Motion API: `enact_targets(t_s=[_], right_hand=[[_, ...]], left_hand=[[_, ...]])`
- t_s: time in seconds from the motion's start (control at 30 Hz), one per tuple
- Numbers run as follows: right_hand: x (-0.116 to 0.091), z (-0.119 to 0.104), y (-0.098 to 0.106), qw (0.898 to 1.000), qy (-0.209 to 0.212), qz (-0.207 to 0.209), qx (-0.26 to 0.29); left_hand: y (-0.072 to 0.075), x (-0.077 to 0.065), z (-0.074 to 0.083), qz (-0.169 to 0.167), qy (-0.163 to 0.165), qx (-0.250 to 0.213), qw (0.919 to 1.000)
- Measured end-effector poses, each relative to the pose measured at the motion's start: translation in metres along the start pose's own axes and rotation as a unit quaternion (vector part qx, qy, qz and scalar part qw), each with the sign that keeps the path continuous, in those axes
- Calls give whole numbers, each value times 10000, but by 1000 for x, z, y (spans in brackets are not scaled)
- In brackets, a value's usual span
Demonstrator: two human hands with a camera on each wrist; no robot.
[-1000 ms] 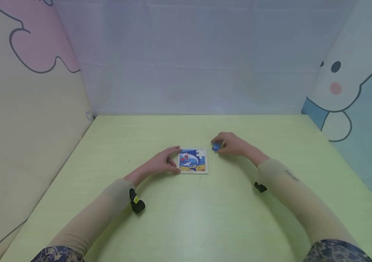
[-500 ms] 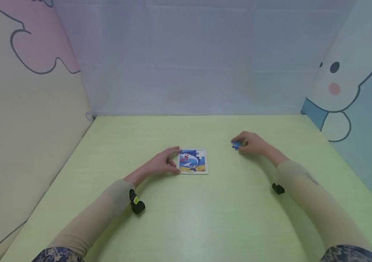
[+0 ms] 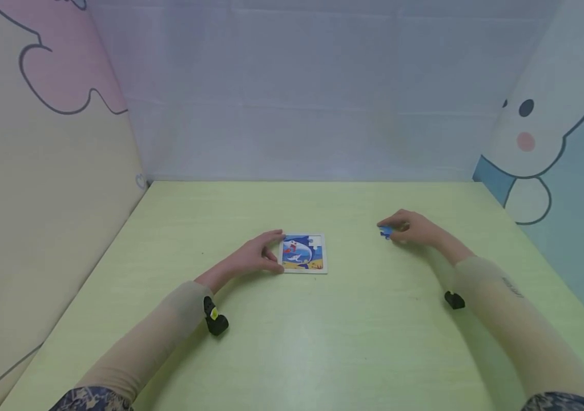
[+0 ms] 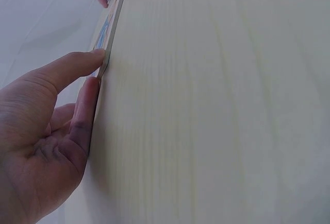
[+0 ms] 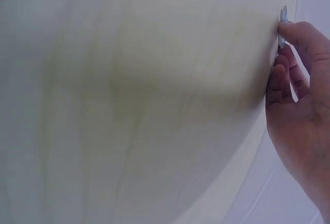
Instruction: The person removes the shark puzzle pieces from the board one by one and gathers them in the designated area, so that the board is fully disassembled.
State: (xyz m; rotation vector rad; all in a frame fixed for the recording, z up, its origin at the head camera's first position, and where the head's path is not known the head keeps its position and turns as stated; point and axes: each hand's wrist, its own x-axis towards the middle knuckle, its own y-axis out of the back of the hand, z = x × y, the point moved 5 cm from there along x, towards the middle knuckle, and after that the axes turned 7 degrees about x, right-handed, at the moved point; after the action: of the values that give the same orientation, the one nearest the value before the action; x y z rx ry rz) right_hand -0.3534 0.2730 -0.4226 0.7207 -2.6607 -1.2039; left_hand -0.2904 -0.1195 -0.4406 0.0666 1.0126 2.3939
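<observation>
A small jigsaw puzzle [image 3: 297,251] in a white frame lies flat on the table, showing a blue and white whale. White backing shows through a gap in its upper right corner. My left hand [image 3: 253,256] holds the frame by its left side, thumb at the near corner and fingers at the far one. To the right and apart from the frame, my right hand [image 3: 417,229] pinches a blue puzzle piece [image 3: 385,232] between thumb and fingers, low over the table. The right wrist view shows this piece [image 5: 283,15] edge-on at the fingertips.
The pale yellow-green table [image 3: 292,342] extends around both hands. A pale cloth wall [image 3: 292,103] stands behind its far edge, with cartoon-printed panels at left and right. A black camera [image 3: 216,318] sits at the left wrist, another [image 3: 454,299] at the right.
My right hand has moved right, away from the frame, carrying the blue puzzle piece. The left hand and the framed puzzle have stayed in place.
</observation>
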Motion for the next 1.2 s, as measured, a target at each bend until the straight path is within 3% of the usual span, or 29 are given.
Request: enact_targets(t_s=[0.63, 1.2], right_hand=[[-11, 6, 3, 9971, -262, 29, 708], [-11, 7, 3, 9977, -253, 51, 631]], left_hand=[[0, 2, -1, 3, 19, 12, 10000], [1, 0, 1, -35, 84, 49, 9999]])
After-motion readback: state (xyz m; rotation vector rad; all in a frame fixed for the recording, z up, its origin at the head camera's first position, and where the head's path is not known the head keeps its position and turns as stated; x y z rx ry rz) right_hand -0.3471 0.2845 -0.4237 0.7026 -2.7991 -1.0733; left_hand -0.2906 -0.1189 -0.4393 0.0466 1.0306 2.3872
